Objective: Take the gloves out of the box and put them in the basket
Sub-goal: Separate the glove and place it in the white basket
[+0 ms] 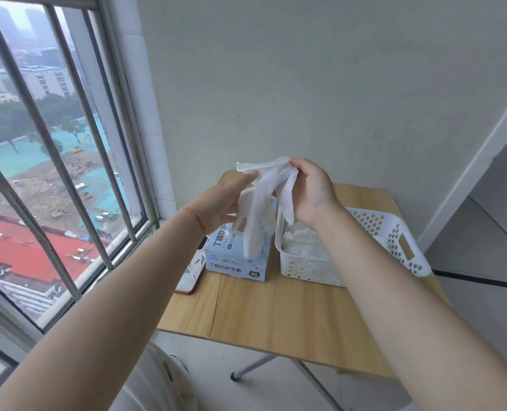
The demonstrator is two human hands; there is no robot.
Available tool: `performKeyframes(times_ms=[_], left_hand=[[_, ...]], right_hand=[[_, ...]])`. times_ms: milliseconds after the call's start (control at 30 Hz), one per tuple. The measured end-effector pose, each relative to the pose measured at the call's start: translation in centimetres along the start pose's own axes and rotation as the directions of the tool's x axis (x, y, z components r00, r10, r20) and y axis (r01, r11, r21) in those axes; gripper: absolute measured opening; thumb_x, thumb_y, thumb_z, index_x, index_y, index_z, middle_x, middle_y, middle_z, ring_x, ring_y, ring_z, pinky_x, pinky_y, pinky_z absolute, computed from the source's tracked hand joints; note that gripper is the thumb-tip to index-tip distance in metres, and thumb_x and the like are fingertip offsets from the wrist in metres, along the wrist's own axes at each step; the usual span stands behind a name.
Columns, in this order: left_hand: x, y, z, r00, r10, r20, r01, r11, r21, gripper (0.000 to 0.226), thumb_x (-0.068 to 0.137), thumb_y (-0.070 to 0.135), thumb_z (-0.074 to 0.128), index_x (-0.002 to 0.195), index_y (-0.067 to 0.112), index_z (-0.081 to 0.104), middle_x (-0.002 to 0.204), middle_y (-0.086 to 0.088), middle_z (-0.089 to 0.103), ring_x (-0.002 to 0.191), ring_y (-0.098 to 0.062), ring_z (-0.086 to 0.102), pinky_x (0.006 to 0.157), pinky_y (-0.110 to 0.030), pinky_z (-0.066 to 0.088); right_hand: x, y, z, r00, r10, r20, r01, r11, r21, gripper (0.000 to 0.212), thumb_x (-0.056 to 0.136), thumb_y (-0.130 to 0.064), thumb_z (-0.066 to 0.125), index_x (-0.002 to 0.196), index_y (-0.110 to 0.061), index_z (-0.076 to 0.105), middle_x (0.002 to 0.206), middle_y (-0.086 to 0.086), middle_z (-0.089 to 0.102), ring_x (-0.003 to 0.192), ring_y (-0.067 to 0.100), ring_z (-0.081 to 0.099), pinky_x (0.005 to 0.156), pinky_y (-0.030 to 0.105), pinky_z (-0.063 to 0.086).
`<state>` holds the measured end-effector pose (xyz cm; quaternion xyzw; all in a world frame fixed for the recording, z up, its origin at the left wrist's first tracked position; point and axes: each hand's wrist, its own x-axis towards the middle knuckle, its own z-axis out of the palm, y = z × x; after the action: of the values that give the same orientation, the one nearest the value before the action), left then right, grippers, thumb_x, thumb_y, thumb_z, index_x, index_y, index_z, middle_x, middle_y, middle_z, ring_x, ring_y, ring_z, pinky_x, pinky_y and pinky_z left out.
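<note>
Light wooden folding tabletop [276, 310] beside a barred window. My left hand [216, 203] and right hand [311, 191] each pinch the thin white disposable glove [261, 209], held above the pale blue cardboard glove box [237, 262]. Transfer step, judged: next carry it right and let go over the white perforated plastic basket [394, 238], already holding gloves.

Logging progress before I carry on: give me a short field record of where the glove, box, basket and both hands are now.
glove: white glove held up in the air above the box, hanging loose
left hand: left hand pinches the glove's upper left edge
right hand: right hand pinches the glove's top right
box: blue box on the wooden table, left of the basket
basket: white basket on the table, already holding white gloves
other: phone lies left of the box
</note>
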<state>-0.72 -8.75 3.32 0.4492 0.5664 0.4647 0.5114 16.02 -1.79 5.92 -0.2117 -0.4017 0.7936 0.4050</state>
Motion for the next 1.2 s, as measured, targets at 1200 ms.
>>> performKeyframes(times_ms=[1200], left_hand=[[-2.8,-0.9,-0.6,0.983,-0.144,0.110,0.085,0.903,0.422,0.033,0.080,0.040,0.076,0.059,0.015,0.069,0.052,0.001,0.056,0.052,-0.016,0.049,0.052,-0.023,0.040]], right_hand=[[-1.1,-0.6,-1.2,0.967,-0.114,-0.227,-0.081,0.708,-0.701,0.019,0.094,-0.025,0.058,0.078,-0.016,0.055,0.076,0.008,0.049,0.068,0.020,0.045,0.061,0.026,0.036]])
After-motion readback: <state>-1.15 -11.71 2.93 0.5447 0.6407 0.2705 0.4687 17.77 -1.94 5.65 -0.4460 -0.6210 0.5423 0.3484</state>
